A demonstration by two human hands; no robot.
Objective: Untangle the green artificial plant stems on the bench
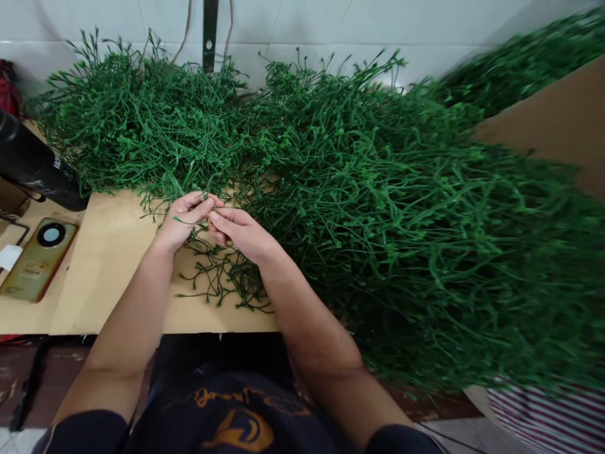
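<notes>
My left hand [182, 221] and my right hand [234, 230] meet above the table, fingertips close together. Both are closed in a pinch on thin green plastic stems, only small bits of which show; one stem tip [178, 219] pokes out over the left hand. The join between the fingers is partly hidden. Below the hands lies a small loose bunch of green plastic stems [231, 271]. A large heap of the same stems [368, 183] rises to the right, and another heap [146, 120] stands behind the hands at the left.
On the left are a black bottle [35, 161] and a gold phone [40, 258]. Beneath my arms is a tan board [113, 265]. A brown cardboard panel [553, 126] stands at the right, and a tiled wall [302, 25] closes off the back. Striped cloth [543, 416] hangs lower right.
</notes>
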